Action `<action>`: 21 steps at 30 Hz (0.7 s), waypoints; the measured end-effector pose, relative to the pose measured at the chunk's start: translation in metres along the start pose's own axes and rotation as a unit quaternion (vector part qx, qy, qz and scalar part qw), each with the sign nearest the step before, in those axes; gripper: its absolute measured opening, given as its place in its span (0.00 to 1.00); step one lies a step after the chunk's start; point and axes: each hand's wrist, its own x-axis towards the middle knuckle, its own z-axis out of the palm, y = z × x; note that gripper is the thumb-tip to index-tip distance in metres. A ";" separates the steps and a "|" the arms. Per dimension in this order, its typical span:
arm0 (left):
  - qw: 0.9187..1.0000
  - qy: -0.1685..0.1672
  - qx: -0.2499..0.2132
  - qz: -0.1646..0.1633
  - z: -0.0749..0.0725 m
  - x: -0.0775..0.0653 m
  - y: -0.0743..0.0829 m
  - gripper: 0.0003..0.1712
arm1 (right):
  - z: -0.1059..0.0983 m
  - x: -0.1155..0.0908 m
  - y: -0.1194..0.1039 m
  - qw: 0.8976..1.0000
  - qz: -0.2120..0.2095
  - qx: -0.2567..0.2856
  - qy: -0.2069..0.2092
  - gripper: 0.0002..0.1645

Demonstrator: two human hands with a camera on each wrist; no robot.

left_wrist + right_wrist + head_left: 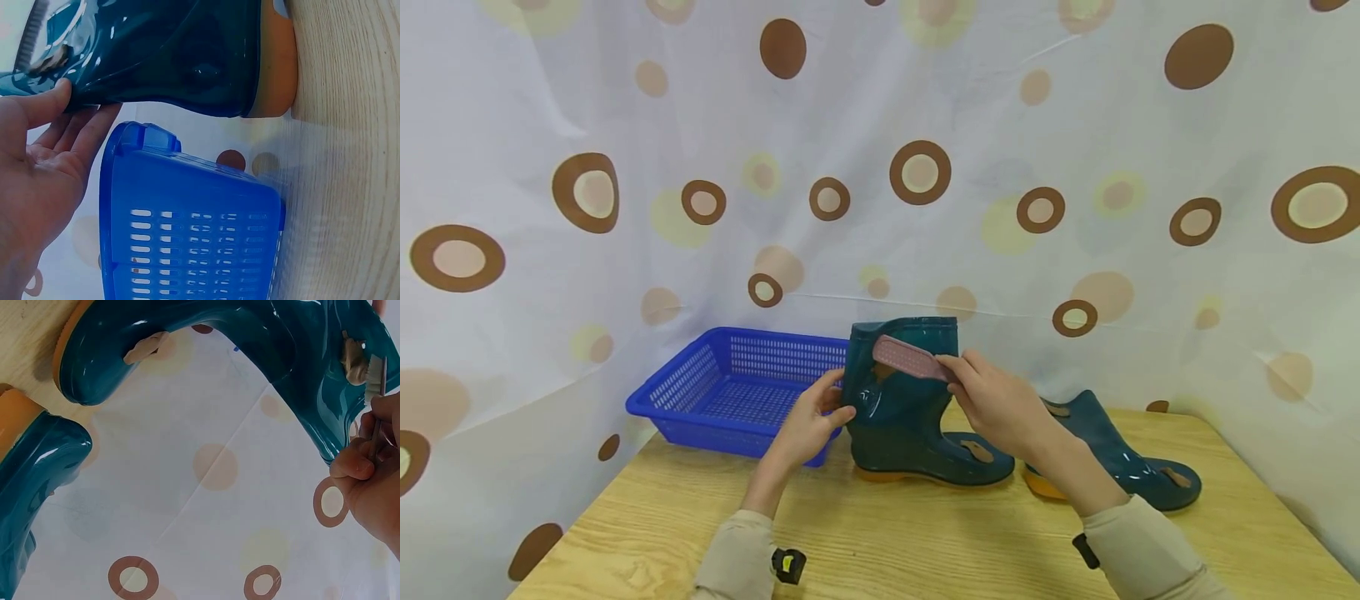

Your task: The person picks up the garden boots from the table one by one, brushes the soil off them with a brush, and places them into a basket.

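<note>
A dark teal rubber boot (898, 442) with an orange sole stands upright on the table. My left hand (808, 423) grips the back of its shaft, thumb on the near side and fingers behind, as the left wrist view shows. By its handle my right hand (1000, 408) holds a pink brush (906, 358). In the right wrist view the brush's white bristles (374, 378) are at a brown smear (354, 359) on the shaft; whether they touch it is hard to tell. Another brown smear (977, 451) lies on the boot's toe.
A second teal boot (1123, 467) with brown smears stands to the right, partly behind my right forearm. A blue perforated plastic basket (715, 423) sits at the left, close to my left hand. A spotted curtain (865, 108) hangs behind the wooden table (880, 542).
</note>
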 end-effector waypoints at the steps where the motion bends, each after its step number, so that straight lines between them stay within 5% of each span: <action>1: 1.000 -0.002 0.001 -0.001 0.000 0.000 0.000 0.32 | 0.000 0.000 0.000 1.000 0.001 0.002 0.000 0.22; 21: 1.000 0.003 0.000 0.007 0.002 -0.001 0.001 0.31 | -0.002 -0.013 0.003 0.999 -0.029 0.012 0.015 0.20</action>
